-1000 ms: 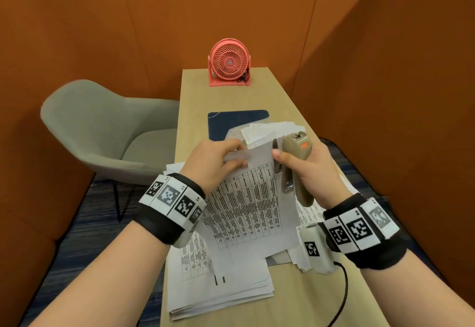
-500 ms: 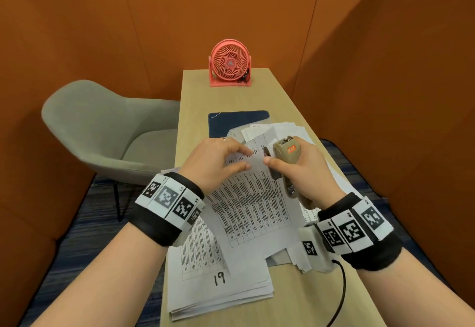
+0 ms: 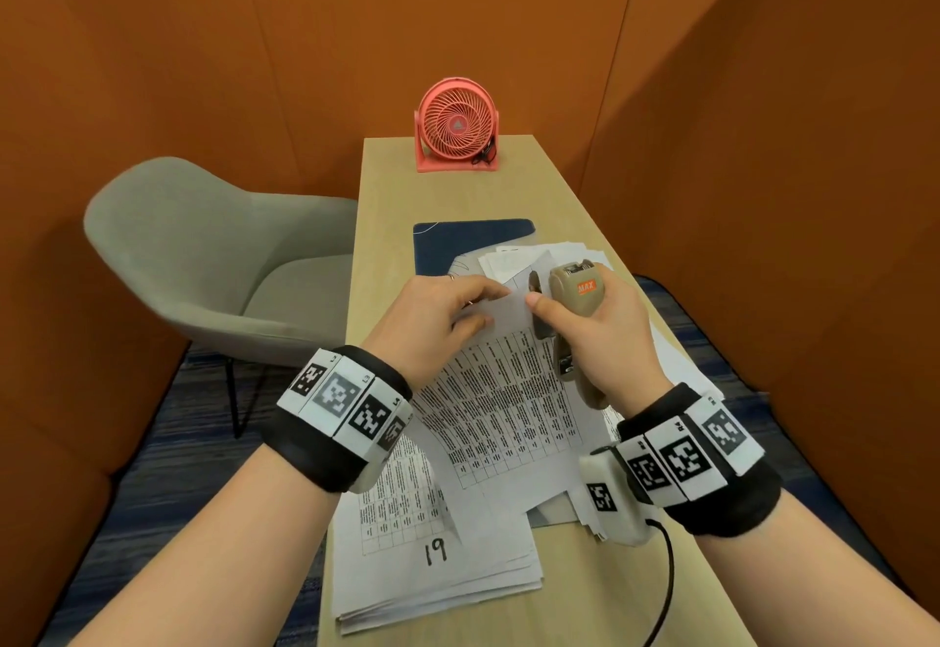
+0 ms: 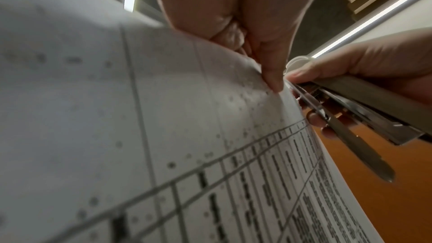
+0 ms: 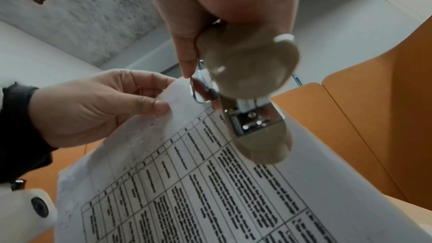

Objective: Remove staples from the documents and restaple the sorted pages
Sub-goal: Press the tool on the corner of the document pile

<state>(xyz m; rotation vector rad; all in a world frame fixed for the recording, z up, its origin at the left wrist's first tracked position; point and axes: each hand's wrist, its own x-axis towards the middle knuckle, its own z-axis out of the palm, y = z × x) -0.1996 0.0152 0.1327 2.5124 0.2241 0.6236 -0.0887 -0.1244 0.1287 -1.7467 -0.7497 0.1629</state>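
Note:
A printed table document [image 3: 508, 407] is held up off the desk. My left hand [image 3: 442, 320] pinches its top corner [image 5: 173, 95] between thumb and fingers. My right hand [image 3: 605, 336] grips a beige stapler [image 3: 575, 310] with an orange label, its mouth at that same corner of the sheet [image 4: 268, 80]. The stapler's metal parts [image 5: 247, 117] sit right against the paper edge. A stack of papers [image 3: 437, 565], the top sheet marked "19", lies on the desk below. More loose sheets [image 3: 539, 259] lie beyond the hands.
A wooden desk [image 3: 386, 198] runs away from me between orange partition walls. A coral desk fan [image 3: 458, 125] stands at its far end. A dark blue pad [image 3: 447, 239] lies under the far papers. A grey chair [image 3: 203, 249] is to the left.
Both hands lifted the sheet's corner and the stapler slightly up and away from me. The stapler's mouth closed in on the corner, and the "19" on the lower stack came into sight.

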